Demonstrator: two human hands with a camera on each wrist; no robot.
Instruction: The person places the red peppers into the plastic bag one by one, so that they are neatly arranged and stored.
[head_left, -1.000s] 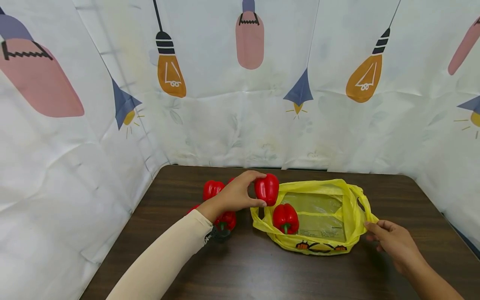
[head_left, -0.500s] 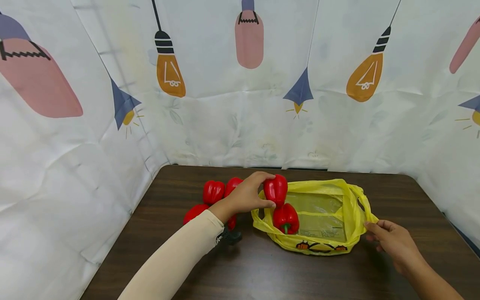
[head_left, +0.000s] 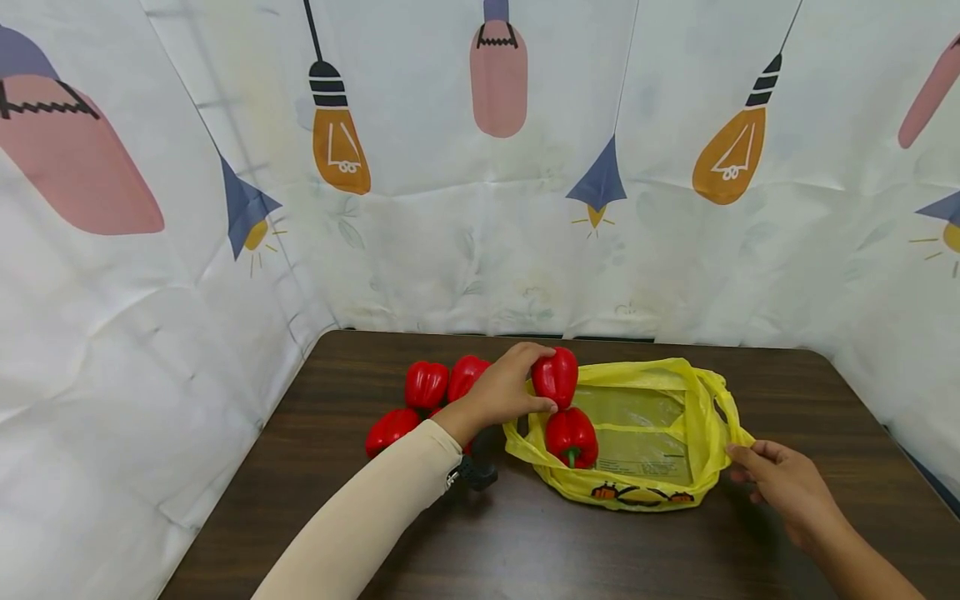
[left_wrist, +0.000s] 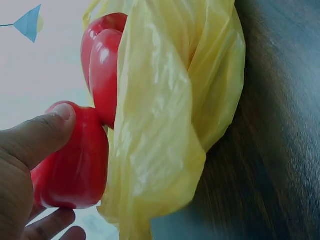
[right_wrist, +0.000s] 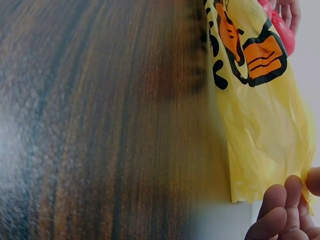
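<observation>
My left hand [head_left: 504, 390] grips a shiny red bell pepper [head_left: 556, 378] between thumb and fingers, over the left rim of a yellow plastic bag [head_left: 637, 496]. Inside the bag's left end sits another red bell pepper [head_left: 572, 438], its green stem facing me. In the left wrist view the held pepper [left_wrist: 75, 160] is right up against the other pepper [left_wrist: 106, 65], beside the bag's yellow side [left_wrist: 155, 115]. My right hand [head_left: 783, 483] pinches the bag's handle at the right end. The right wrist view shows those fingers [right_wrist: 274, 202] at the yellow plastic.
Several red bell peppers, one at the back left [head_left: 427, 384] and one nearer [head_left: 392, 430], lie on the dark wooden table [head_left: 585, 558], partly behind my left forearm. A white printed curtain [head_left: 465, 233] hangs around the back and sides.
My left hand has carried its bell pepper rightward, from beside the bag to over its left rim, slowing in the last half second. The right hand and bag have barely moved.
</observation>
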